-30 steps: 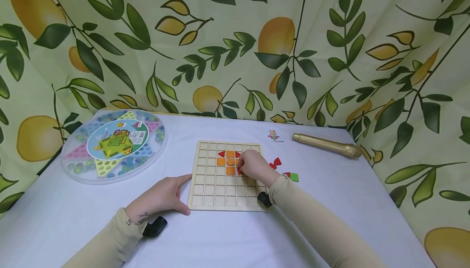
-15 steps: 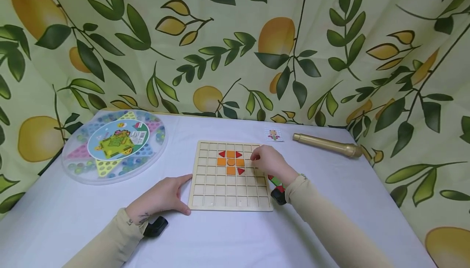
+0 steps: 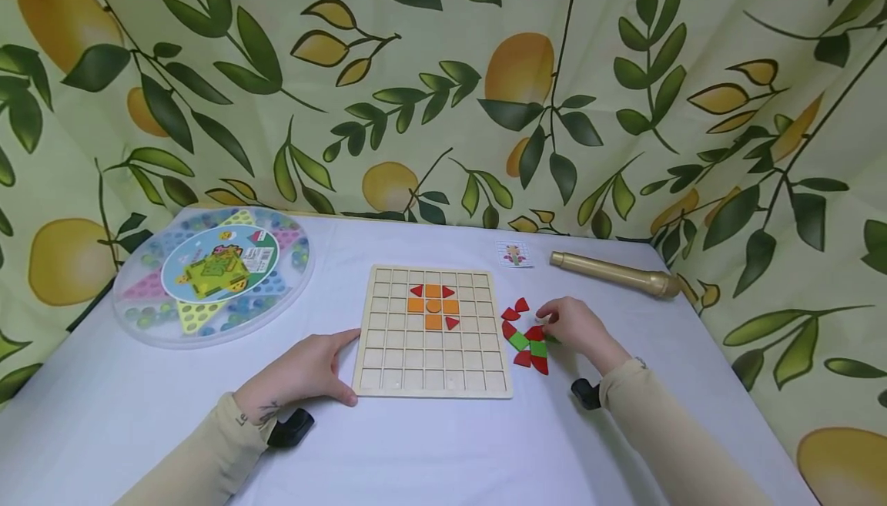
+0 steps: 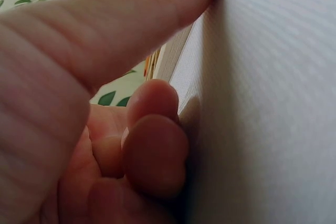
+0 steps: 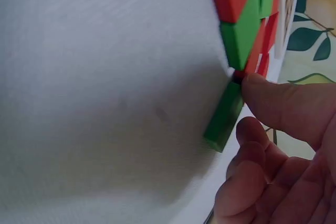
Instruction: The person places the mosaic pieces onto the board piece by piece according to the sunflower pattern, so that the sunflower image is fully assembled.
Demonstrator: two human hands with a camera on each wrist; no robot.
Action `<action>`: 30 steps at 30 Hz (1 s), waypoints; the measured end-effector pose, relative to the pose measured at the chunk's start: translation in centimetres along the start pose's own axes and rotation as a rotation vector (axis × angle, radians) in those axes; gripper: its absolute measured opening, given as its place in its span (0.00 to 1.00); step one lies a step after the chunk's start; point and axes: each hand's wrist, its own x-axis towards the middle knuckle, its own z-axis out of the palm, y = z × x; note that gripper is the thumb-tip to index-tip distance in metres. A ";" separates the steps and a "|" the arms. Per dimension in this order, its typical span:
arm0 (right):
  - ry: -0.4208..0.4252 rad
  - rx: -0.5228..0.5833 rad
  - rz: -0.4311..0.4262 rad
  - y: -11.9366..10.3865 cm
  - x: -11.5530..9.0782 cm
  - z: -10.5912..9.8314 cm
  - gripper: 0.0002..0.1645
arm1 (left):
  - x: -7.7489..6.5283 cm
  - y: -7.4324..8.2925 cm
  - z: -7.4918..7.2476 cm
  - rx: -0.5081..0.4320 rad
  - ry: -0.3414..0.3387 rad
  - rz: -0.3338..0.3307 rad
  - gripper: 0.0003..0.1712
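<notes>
On the table lies a wooden grid board (image 3: 388, 340) with several orange square tiles (image 3: 433, 322), an orange round tile (image 3: 433, 306) and 3 red triangular tiles (image 3: 452, 323) in its cells. My left hand (image 3: 312, 371) rests at the board's left edge, its thumb at the near corner and forefinger farther up. Right of the board, several loose red pieces (image 3: 539, 364) and green pieces (image 3: 519, 341) lie close together. My right hand (image 3: 578, 329) is at the right side of this group. In the right wrist view its thumb tip touches beside a green block (image 5: 226, 116); the forefinger is hidden.
A round clear box of marbles (image 3: 211, 279) lies at the back left. Behind the board are a small printed pattern card (image 3: 514, 254) and a gold microphone-shaped object (image 3: 615, 274). A fruit-patterned cloth (image 3: 416, 105) hangs behind the table.
My right hand has moved from over the board to the loose pieces on its right. A red triangle by the lower orange tile is now uncovered. My left hand stays at the edge.
</notes>
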 end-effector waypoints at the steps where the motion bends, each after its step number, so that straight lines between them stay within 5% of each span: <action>1: -0.011 -0.008 -0.007 0.2 0.0 0.1 0.15 | 0.0 -0.1 0.0 -0.001 0.002 -0.002 0.61; 10: -0.025 -0.053 -0.051 0.5 0.5 0.5 0.06 | -0.1 0.0 0.0 -0.011 0.007 -0.016 0.61; 16: -0.018 0.141 -0.025 -0.7 0.5 0.2 0.07 | 0.0 0.1 0.0 -0.018 0.006 -0.016 0.61; 22: -0.029 0.272 -0.169 -6.2 0.7 1.3 0.12 | 0.0 -0.1 0.0 -0.014 0.006 -0.012 0.61; 30: -0.091 0.071 -0.432 -13.9 2.0 3.7 0.08 | 0.0 -0.1 0.1 -0.014 0.008 0.000 0.61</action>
